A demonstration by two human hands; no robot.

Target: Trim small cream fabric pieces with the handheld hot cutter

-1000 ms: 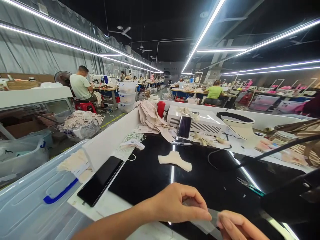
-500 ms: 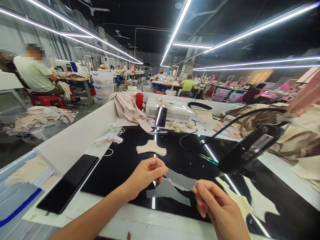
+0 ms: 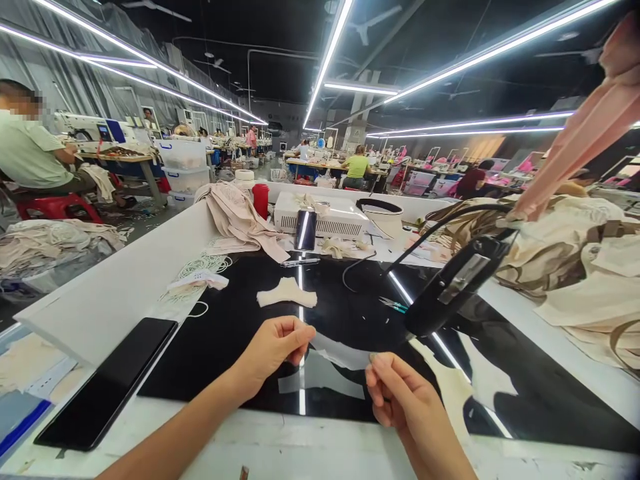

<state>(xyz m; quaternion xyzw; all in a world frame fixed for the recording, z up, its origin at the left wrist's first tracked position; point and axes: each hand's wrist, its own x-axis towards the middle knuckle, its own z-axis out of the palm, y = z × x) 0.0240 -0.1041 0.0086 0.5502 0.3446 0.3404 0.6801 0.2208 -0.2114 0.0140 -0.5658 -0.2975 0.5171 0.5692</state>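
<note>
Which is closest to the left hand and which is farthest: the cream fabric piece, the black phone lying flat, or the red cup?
1. Cream fabric piece, just beyond the left hand.
2. Black phone, off to its left.
3. Red cup, far back by the heaped cloth.

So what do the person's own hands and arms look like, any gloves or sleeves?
Both are bare: no gloves, rings or watch in view. The left hand leads to a forearm with no sleeve showing; the right hand shows only to the wrist. Fingernails are short and unpainted.
</note>
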